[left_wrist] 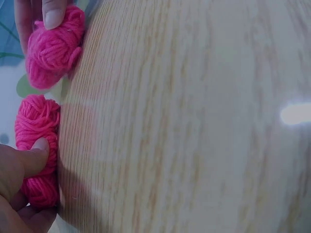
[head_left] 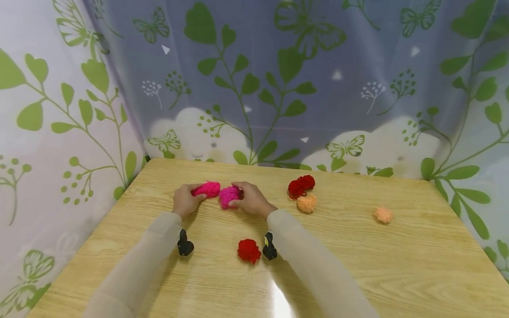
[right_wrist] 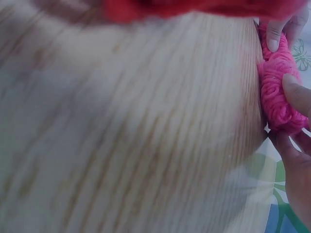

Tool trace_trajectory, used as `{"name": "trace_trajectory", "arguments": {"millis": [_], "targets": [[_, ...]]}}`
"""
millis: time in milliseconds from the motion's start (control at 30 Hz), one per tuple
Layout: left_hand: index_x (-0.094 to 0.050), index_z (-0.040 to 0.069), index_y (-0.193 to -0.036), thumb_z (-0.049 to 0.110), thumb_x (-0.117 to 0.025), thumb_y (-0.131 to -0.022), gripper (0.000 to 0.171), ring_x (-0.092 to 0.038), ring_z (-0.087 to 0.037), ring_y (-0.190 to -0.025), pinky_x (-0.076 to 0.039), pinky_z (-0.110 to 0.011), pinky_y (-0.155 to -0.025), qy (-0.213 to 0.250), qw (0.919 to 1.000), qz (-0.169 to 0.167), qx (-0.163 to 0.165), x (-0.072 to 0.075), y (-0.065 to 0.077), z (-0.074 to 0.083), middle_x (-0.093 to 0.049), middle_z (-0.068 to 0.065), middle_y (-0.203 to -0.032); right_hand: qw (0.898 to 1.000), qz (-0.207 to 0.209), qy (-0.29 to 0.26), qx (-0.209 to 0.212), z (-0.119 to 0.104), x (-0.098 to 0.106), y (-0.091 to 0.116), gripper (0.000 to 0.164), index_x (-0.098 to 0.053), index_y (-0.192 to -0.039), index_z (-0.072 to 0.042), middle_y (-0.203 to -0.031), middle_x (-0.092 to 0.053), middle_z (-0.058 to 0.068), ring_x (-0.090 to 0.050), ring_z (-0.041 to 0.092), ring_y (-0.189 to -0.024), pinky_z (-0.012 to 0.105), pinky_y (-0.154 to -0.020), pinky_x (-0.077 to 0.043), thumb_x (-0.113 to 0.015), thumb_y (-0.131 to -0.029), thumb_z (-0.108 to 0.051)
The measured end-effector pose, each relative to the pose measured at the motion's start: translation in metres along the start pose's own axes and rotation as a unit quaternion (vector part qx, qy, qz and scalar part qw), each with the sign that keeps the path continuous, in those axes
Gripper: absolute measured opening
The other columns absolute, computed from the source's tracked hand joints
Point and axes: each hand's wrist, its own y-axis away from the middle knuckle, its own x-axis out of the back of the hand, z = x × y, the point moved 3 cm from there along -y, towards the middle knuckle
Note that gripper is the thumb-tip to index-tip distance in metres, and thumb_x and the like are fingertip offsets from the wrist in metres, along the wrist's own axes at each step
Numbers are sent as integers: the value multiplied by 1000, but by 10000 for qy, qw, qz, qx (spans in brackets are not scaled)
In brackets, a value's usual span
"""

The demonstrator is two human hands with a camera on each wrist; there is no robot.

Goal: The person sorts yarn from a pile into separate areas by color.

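Observation:
My left hand (head_left: 187, 200) grips a hot-pink ball of yarn (head_left: 210, 189) on the left part of the wooden table. In the left wrist view its thumb lies across the middle of that long yarn bundle (left_wrist: 36, 126). Just to the right, my right hand (head_left: 252, 200) holds a magenta ball of yarn (head_left: 228, 197) between thumb and fingers. The two pink balls sit side by side, almost end to end. In the right wrist view the thumb presses the near side of the magenta yarn (right_wrist: 278, 97).
A red yarn ball (head_left: 248, 251) lies between my forearms. Right of my right hand are a dark red yarn bundle (head_left: 301, 186) and an orange yarn ball (head_left: 307, 203), close together. A peach yarn ball (head_left: 383, 214) lies farther right. Patterned curtain (head_left: 254, 97) borders the table (head_left: 417, 256).

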Motion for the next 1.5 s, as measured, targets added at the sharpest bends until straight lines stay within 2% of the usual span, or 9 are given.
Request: {"name": "trace_trajectory", "arguments": {"millis": [200,367,533,733,1100,1333,1500], "targets": [[-63,1,-125,14,-70,-88,40,-49,-42,-123,-40,-51,-102,-32,10000,5,-28,0,2,1,-58,-23,-128,9999,-40,-99,34,2,-4,-2,60,-46,-139,1,-134,-53,18,-56,26,-117,34,-99,-46,-72,-85,-9],[-63,1,-125,14,-71,-87,40,-50,-41,-123,-40,-50,-103,-36,9999,40,-108,1,2,3,-58,-23,-128,9999,21,133,-66,1,-4,-2,59,-49,-138,-3,-130,-58,13,-58,23,-112,33,-97,-47,-73,-86,-16],[-63,3,-125,14,-71,-87,40,-50,-40,-124,-39,-50,-103,-6,10000,47,-45,0,0,2,-58,-22,-128,9991,5,419,-69,0,-3,-3,59,-51,-138,-5,-131,-58,11,-56,22,-115,33,-99,-45,-73,-87,-22],[-64,4,-125,16,-71,-88,40,-49,-39,-124,-39,-49,-104,-18,10000,72,-31,0,-2,2,-58,-21,-129,9987,93,505,-55,-3,-4,-5,61,-51,-138,-3,-134,-56,12,-53,24,-123,33,-104,-41,-73,-86,-26],[-64,4,-125,15,-71,-87,40,-50,-40,-124,-39,-50,-103,-40,10000,66,-28,-1,-1,0,-58,-22,-128,9979,147,627,-27,-2,-7,-7,61,-52,-137,-4,-133,-57,12,-52,25,-124,34,-105,-41,-73,-85,-28],[-63,4,-125,16,-71,-88,40,-49,-40,-124,-39,-50,-103,-88,9999,65,-47,-1,-1,-1,-58,-22,-128,9989,140,424,-108,-1,-8,-6,63,-50,-138,-2,-135,-56,12,-53,25,-124,33,-104,-41,-73,-86,-29],[-63,4,-125,16,-71,-88,40,-49,-40,-124,-39,-50,-104,-98,9999,45,-37,-2,-2,-2,-58,-22,-129,9996,7,-172,-223,-4,0,-4,65,-46,-141,0,-138,-53,12,-57,26,-120,33,-100,-46,-71,-88,-28]]}}
